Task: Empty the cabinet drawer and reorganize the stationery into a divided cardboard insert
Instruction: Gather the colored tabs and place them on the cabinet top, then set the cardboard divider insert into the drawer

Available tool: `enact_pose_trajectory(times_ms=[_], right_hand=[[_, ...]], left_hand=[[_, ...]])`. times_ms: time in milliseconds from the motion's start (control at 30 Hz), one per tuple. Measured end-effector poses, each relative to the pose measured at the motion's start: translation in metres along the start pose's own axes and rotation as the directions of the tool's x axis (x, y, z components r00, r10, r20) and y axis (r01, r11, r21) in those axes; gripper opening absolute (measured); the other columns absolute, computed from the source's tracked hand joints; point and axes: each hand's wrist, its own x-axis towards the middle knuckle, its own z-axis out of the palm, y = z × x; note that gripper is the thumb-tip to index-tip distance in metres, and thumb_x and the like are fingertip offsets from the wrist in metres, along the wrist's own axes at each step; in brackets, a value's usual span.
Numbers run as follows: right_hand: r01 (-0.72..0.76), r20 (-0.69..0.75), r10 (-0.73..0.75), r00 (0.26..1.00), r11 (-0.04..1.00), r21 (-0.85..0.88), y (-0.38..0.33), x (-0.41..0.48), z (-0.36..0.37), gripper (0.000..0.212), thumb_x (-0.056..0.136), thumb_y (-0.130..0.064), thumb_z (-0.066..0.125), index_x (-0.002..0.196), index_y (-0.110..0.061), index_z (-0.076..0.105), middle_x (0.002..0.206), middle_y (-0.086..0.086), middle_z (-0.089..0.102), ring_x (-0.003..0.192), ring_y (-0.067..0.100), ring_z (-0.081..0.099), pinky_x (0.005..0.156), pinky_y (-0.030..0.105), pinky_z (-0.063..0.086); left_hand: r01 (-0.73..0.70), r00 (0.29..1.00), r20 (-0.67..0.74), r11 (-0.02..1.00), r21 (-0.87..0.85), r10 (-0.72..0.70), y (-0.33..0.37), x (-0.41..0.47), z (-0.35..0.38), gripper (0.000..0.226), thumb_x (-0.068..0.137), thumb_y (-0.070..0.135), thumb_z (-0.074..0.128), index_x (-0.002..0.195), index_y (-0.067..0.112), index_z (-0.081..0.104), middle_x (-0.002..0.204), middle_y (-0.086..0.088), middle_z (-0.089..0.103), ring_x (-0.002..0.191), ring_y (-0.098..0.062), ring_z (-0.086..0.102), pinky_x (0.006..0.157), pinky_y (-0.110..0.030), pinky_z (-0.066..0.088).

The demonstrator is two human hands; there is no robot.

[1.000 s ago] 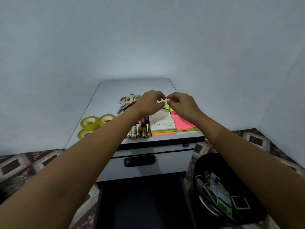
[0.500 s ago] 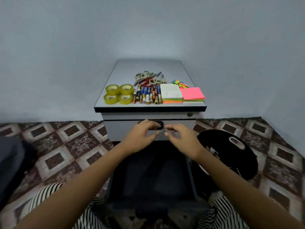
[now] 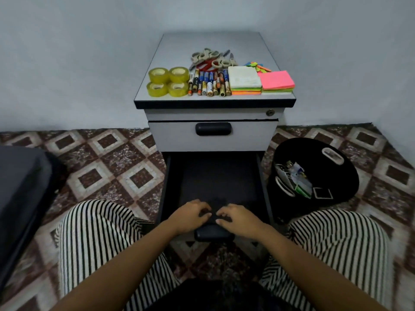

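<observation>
**At the drawer's near rim, both hands set**

Over the front rim of the open drawer (image 3: 215, 176), just above its handle (image 3: 213, 235), the left hand (image 3: 189, 217) and right hand (image 3: 239, 218) lie side by side. Their fingers curl on the rim and hold nothing else, and neither is nearer. The drawer's long axis runs straight from the person into the cabinet. Tape rolls (image 3: 168, 84), batteries (image 3: 210, 84) and sticky notes (image 3: 277, 80) line the front edge of the cabinet top (image 3: 213, 41), beyond and above the hands. No cardboard insert shows.

Black round bin (image 3: 350, 176) on the floor at right, upright, handle slot in its rim. Inside it: mixed scraps (image 3: 294, 178), white, green and clear bits, too jumbled to name. Floor tiles (image 3: 107, 158) brown and cream in a diamond pattern. Plain grey wall (image 3: 78, 52) behind. Dark grey bulky object (image 3: 20, 187) at the left edge, cut off by the frame, identity unclear.
</observation>
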Motion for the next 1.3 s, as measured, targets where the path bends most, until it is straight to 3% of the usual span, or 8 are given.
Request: enact_pose_trajectory(times_ms=[167,333,567,867,1100,1300], right_hand=[[0.099,0.091,-0.083,0.992,0.978,-0.182,0.012,-0.008,0.019,0.051,0.092,-0.054,0.045,0.131,-0.021,0.051,0.124,0.004,0.049,0.114,0.021,0.046,0.093,0.036,0.043],[0.161,0.071,-0.145,0.987,0.924,-0.347,0.017,-0.008,0.024,0.055,0.093,-0.056,0.041,0.136,-0.023,0.043,0.128,0.003,0.045,0.118,0.021,0.041,0.091,0.034,0.036],[0.186,0.091,-0.163,0.982,0.907,-0.377,0.021,-0.007,0.023,0.063,0.088,-0.06,0.047,0.139,-0.023,0.039,0.13,0.002,0.044,0.117,0.022,0.042,0.096,0.035,0.035],[0.187,0.128,-0.151,0.98,0.917,-0.353,0.025,0.001,0.013,0.064,0.087,-0.059,0.051,0.139,-0.024,0.037,0.13,0.003,0.045,0.118,0.022,0.044,0.097,0.035,0.036],[0.127,0.006,-0.134,0.991,0.923,-0.364,0.025,0.019,0.006,0.063,0.09,-0.054,0.049,0.142,-0.021,0.036,0.135,0.003,0.043,0.122,0.023,0.043,0.098,0.036,0.036],[-0.016,-0.214,-0.084,0.973,0.905,-0.425,0.018,0.048,-0.005,0.059,0.093,-0.042,0.049,0.144,-0.016,0.032,0.138,0.006,0.04,0.126,0.026,0.037,0.104,0.037,0.032]], left_hand=[[-0.045,0.986,0.166,0.997,0.062,0.034,-0.01,-0.009,0.017,0.038,0.094,0.047,0.046,0.119,0.021,0.056,0.112,-0.002,0.054,0.102,-0.019,0.054,0.089,-0.035,0.045],[-0.108,0.983,0.163,0.988,0.107,0.09,-0.014,-0.013,0.022,0.056,0.084,0.054,0.059,0.13,0.025,0.047,0.123,-0.001,0.049,0.11,-0.018,0.05,0.092,-0.034,0.044],[-0.139,0.984,0.142,0.972,0.191,0.113,-0.016,-0.011,0.028,0.07,0.081,0.051,0.062,0.14,0.025,0.034,0.134,0.0,0.045,0.119,-0.019,0.047,0.096,-0.033,0.042],[-0.199,0.975,0.14,0.96,0.199,0.173,-0.015,0.001,0.024,0.066,0.081,0.054,0.061,0.136,0.024,0.041,0.129,0.002,0.048,0.116,-0.016,0.048,0.093,-0.032,0.043],[-0.183,0.981,0.107,0.95,0.252,0.161,-0.018,0.02,0.007,0.066,0.085,0.054,0.056,0.14,0.023,0.037,0.134,0.001,0.046,0.119,-0.017,0.046,0.096,-0.033,0.043],[-0.047,0.984,-0.135,0.905,0.423,0.114,-0.018,0.043,-0.009,0.065,0.09,0.052,0.048,0.145,0.023,0.028,0.144,0.0,0.036,0.13,-0.022,0.036,0.104,-0.035,0.033]])
